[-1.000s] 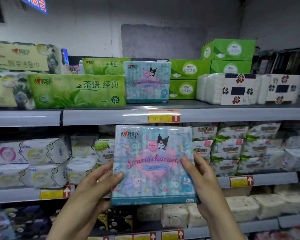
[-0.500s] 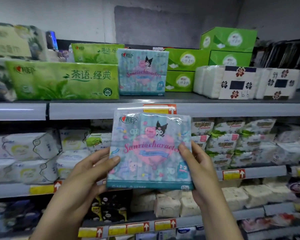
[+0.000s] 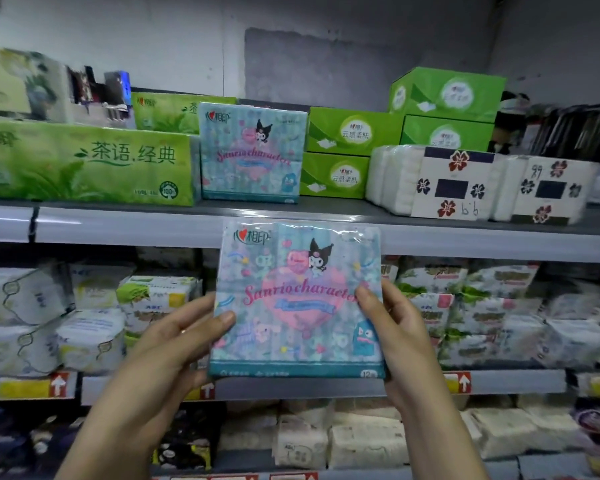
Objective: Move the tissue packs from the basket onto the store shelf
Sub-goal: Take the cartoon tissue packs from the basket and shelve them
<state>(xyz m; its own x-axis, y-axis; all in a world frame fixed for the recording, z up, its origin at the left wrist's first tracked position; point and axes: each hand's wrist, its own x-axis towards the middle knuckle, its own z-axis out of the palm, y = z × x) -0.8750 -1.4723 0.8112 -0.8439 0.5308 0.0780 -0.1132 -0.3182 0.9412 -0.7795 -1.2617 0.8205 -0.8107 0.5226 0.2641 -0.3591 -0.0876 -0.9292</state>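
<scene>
I hold a pale blue tissue pack (image 3: 297, 299) with cartoon characters and a pink heart upright in front of the shelves. My left hand (image 3: 174, 344) grips its left edge, thumb on the front. My right hand (image 3: 392, 327) grips its right edge the same way. Its top edge overlaps the front lip of the top shelf (image 3: 465, 233). A matching tissue pack (image 3: 252, 152) stands on that shelf, just above and slightly left of the held one. The basket is out of view.
On the top shelf, a long green tissue pack (image 3: 84, 164) sits left of the matching pack, green tissue boxes (image 3: 336, 154) right of it, then white packs with flower labels (image 3: 444, 181). Lower shelves hold several white and green soft packs.
Both hands have raised the pack from in front of the middle shelf until its top reaches the top shelf's lip. The view has shifted slightly right and upward.
</scene>
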